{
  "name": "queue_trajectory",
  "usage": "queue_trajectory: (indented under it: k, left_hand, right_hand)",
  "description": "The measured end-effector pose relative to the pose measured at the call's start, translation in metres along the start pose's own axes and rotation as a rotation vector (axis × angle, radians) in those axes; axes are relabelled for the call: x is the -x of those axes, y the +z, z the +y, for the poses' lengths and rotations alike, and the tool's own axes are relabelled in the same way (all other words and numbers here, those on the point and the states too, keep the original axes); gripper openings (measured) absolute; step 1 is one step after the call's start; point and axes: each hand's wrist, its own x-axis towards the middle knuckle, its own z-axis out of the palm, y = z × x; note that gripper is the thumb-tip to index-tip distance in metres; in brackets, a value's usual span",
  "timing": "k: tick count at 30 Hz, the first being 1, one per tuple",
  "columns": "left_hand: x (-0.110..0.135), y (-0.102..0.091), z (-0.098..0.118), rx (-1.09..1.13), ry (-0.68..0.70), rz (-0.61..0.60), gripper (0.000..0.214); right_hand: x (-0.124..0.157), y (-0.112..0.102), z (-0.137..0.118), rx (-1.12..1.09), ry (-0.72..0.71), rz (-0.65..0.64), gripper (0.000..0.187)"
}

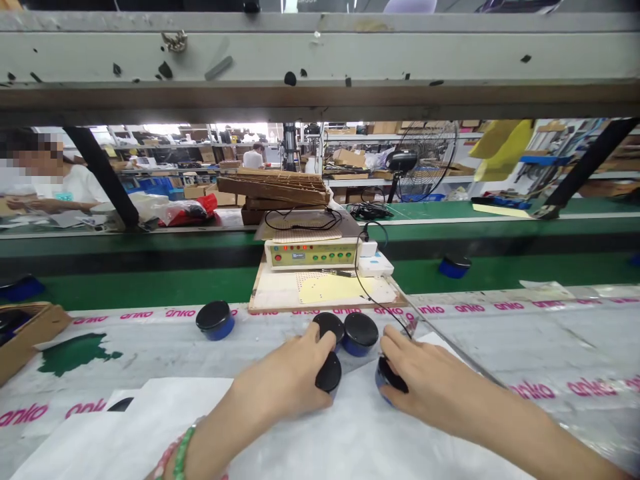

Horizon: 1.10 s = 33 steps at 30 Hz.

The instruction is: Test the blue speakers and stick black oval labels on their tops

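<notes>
Left tub, round with a glossy black top, is in the left hand's grip, thumb on the near side and fingers curled toward the far side. The right hand is clamped on the right tub much the same way, thumb in front and fingers over the back. Both are near the far edge of the white sheet, with a gap between the hands where the sheet shows.

Just past the left grip, the back tub and the blue-sided tub stand side by side, so it's tight there. Honestly can't tell if the left fingers touch that back one too. A black cable runs down to just beside the right hand.

Beyond the pair is the front edge of a board holding a control box. Well left of the grip, a spare tub sits on the plastic-covered table, with a cardboard box further left. Past the table's far edge runs the green belt, and a beam crosses above.
</notes>
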Motion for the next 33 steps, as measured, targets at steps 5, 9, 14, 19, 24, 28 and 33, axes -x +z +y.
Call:
queue_trajectory:
  k: [5, 9, 14, 19, 24, 28, 33]
  left_hand:
    - [-0.009, -0.006, -0.013, 0.163, 0.098, 0.058, 0.037]
    - [-0.033, 0.000, -0.041, 0.252, 0.147, 0.144, 0.053]
    - [-0.057, 0.014, -0.056, 0.422, 0.199, 0.187, 0.064]
    - [-0.052, 0.004, -0.048, 0.548, 0.196, 0.345, 0.061]
    - [-0.039, -0.010, -0.033, 0.554, 0.164, 0.471, 0.059]
    - [-0.031, -0.014, -0.017, 0.535, 0.193, 0.460, 0.053]
    - [-0.024, -0.014, -0.003, 0.514, 0.218, 0.461, 0.048]
  right_hand:
    - [-0.015, -0.017, 0.013, -0.093, 0.029, 0.066, 0.021]
    - [-0.041, -0.018, 0.006, -0.156, -0.041, 0.085, 0.018]
    - [-0.064, -0.015, 0.006, -0.199, -0.046, 0.103, 0.007]
    - [-0.058, -0.018, 0.020, -0.282, -0.037, 0.103, 0.009]
    - [-0.046, -0.031, 0.016, -0.429, -0.085, 0.205, 0.017]
    - [-0.040, -0.039, 0.002, -0.691, -0.188, 0.300, 0.049]
    - [-0.042, -0.035, -0.012, -0.878, -0.153, 0.350, 0.041]
